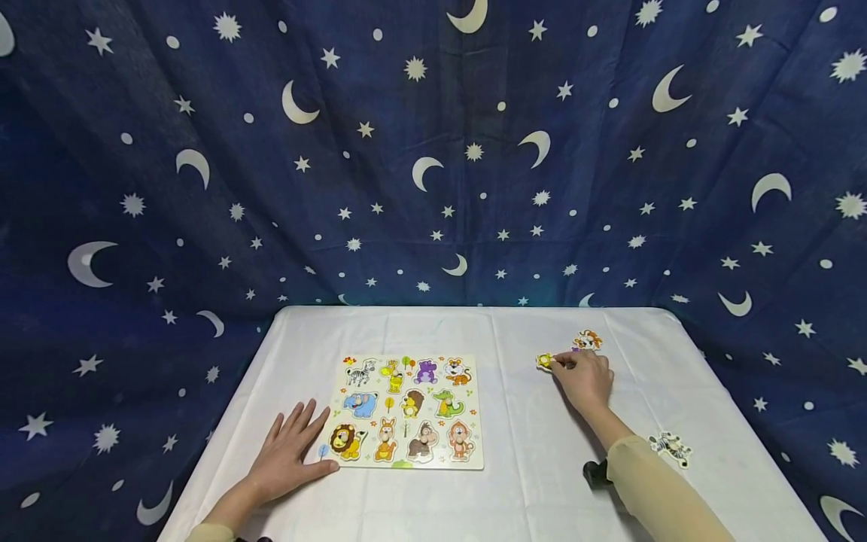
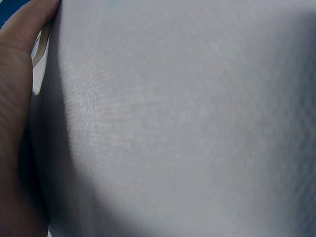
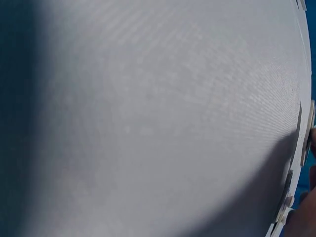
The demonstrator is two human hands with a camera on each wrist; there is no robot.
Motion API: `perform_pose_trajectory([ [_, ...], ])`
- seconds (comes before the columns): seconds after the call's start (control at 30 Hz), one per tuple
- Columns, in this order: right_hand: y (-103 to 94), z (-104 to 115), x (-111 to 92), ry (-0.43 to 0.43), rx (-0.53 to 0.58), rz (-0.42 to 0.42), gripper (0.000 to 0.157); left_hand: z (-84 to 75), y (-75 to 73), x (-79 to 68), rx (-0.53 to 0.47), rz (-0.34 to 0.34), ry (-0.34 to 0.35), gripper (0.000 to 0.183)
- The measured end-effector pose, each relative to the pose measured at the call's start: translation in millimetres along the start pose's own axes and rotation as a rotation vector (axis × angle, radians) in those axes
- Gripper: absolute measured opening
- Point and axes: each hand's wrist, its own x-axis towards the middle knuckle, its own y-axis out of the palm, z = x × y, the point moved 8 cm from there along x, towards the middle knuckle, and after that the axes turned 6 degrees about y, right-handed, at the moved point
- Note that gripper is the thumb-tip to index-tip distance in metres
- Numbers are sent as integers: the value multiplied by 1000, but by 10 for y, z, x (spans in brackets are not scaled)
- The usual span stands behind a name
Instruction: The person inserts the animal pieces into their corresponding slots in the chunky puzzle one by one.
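Observation:
A yellow animal puzzle piece (image 1: pixel 544 361) is pinched between the thumb and fingers of my right hand (image 1: pixel 588 380), over the right part of the table. Right behind that hand lies an orange-and-white animal piece (image 1: pixel 588 339), with a bit of purple showing at its lower left. My left hand (image 1: pixel 287 455) rests spread on the cloth, its thumb at the lower left corner of the puzzle board (image 1: pixel 478 452). Rows of animals, among them a lion, an elephant and a crocodile, show on the board. In the right wrist view the pinched piece (image 3: pixel 308 133) appears edge-on.
Black-and-white zebra pieces (image 1: pixel 670 448) lie beside my right forearm. A white cloth (image 1: pixel 521 429) covers the table. Behind and around it hangs a dark blue curtain (image 1: pixel 379 181) with moons and stars. A black wrist camera (image 1: pixel 596 474) sticks out beside the right sleeve.

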Motion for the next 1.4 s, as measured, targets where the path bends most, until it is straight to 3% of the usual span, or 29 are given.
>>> perform_pose_trajectory([
  [0.27,133,171,-43,-182,58,115,15,42,45,11,-2,32,-26,103],
  [0.53,173,273,-84,-294,73,136,13,53,50,12,10,33,-22,102],
  [1.17,235,227,-163,-211,60,166,16,63,58,12,11,29,-18,103],
  [1.4,257,209,-197,-124,32,161,18,62,60,11,17,28,-23,104],
])
